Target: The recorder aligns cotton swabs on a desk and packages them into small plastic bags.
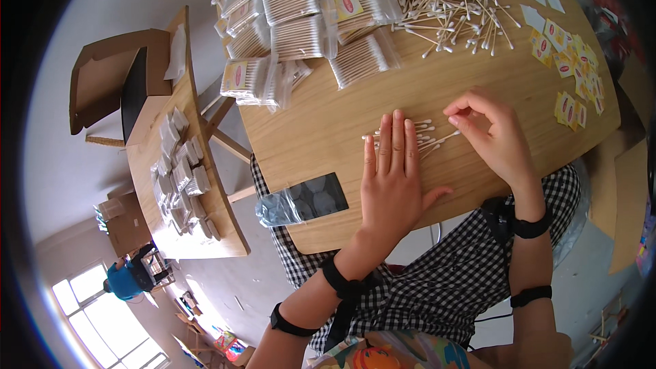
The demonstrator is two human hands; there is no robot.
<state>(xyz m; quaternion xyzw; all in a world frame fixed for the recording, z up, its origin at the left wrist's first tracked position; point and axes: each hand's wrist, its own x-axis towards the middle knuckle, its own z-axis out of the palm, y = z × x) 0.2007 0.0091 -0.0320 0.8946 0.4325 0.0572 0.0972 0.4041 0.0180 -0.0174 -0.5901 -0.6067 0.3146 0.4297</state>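
Note:
My left hand (391, 181) lies flat on the wooden table with its fingers stretched out together and the thumb spread aside. Under and beside those fingers is a small bunch of cotton swabs (429, 142), partly hidden by them. To the right, my right hand (493, 130) is raised a little, index finger and thumb brought together in a pinch. Just below the thumb tip is the white head of one swab; whether anything sits between the fingertips cannot be made out. A large loose heap of cotton swabs (447, 0) covers the far side of the table.
Stacked clear bags of swabs (294, 10) stand at the far left. Yellow and white cards (570, 61) lie at the right. A dark clear-wrapped package (304, 199) rests by the near left edge. A second table (229, 229) holds more bags and a cardboard box (113, 72). A person in blue (126, 279) is far off.

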